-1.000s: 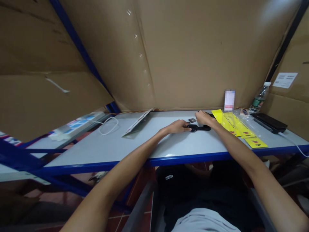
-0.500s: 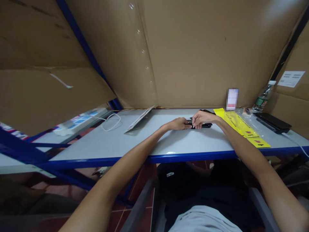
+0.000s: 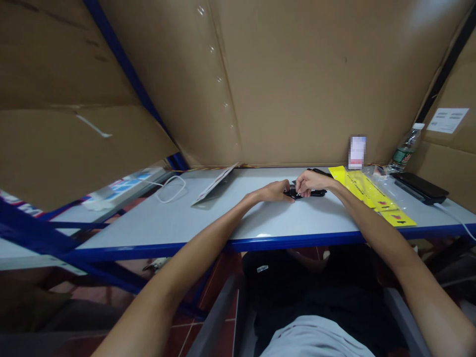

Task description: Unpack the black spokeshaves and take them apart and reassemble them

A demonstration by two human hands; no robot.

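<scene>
On the table (image 3: 167,218), the left hand (image 3: 275,191) holds a black watch-like thing (image 3: 319,193); the right hand (image 3: 306,183) bunches over it, holding what I can't tell.

Place: workshop, apparently — blue-edged worktable (image 3: 208,223) | cardboard partitions (image 3: 290,89) | red floor tiles (image 3: 225,263)

Free tabletop (image 3: 241,183) between tilted card (image 3: 214,186) and left hand (image 3: 275,191), yellow packets (image 3: 353,186) rightward as obstacles.
</scene>
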